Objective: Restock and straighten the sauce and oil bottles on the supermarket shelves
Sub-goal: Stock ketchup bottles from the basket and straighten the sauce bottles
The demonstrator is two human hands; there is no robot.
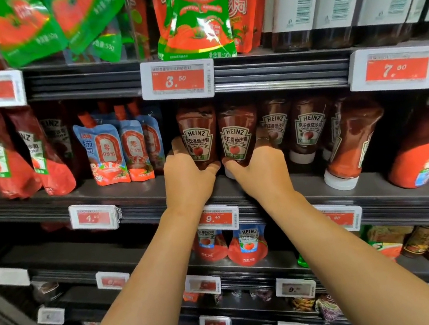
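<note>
Two Heinz ketchup bottles, the left bottle [198, 136] and the right bottle [238, 136], were gripped side by side on the shelf [128, 192] by curled fingers of the left hand [186, 175] and right hand [261, 171].

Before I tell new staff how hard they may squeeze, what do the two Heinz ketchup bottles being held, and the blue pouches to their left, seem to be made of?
Heinz ketchup bottles: probably clear, glossy plastic; the dark sauce shows through and highlights glint on the shoulders. Glass can't be ruled out. Blue pouches: soft printed film, shiny, with creases and red spouts.
</note>
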